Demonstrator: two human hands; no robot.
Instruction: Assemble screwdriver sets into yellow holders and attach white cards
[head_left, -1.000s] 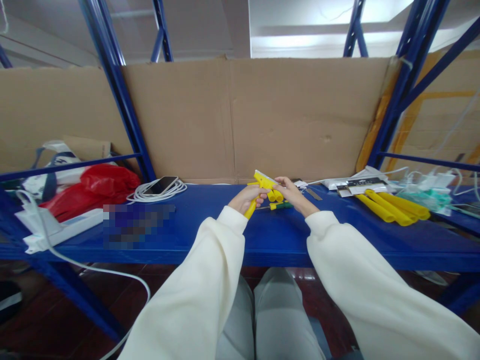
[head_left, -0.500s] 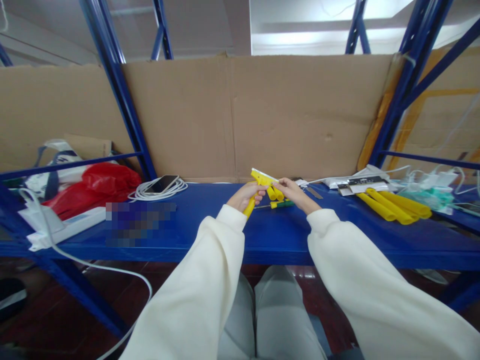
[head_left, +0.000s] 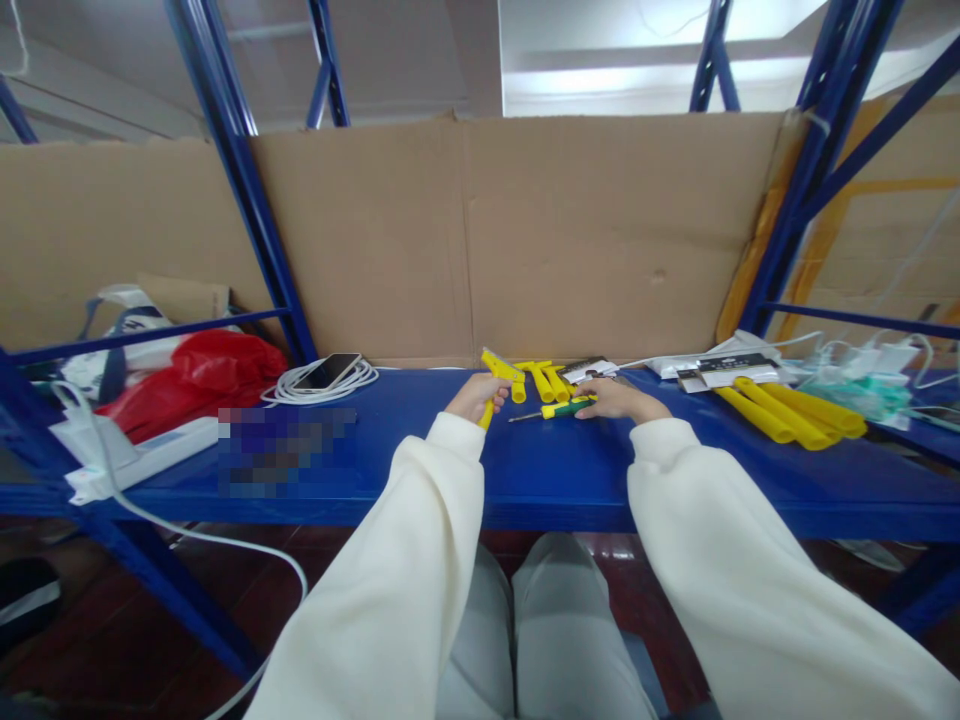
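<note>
My left hand (head_left: 477, 397) is closed around the handle of a yellow scraper (head_left: 507, 372), holding it above the blue shelf, its wide head tilted up and away from me. To the right, my right hand (head_left: 619, 397) is at the green end of a yellow-and-green screwdriver (head_left: 559, 409), fingers closed on the handle. The screwdriver's thin shaft points left, close to the shelf surface. Just behind it lie yellow scraper parts (head_left: 556, 383). Small dark and white packets (head_left: 590, 369) lie beyond my right fingers, partly covered by them.
Several yellow handles (head_left: 787, 412) with black-and-white packs lie on the blue shelf (head_left: 420, 455) at right. A phone (head_left: 332, 371) rests on a coiled white cable at left, near a white power strip (head_left: 161, 456) and red bag (head_left: 217, 370). Cardboard (head_left: 585, 230) stands behind.
My right hand has left the scraper and moved down and right to the screwdriver handle. My left hand has shifted slightly left with the scraper.
</note>
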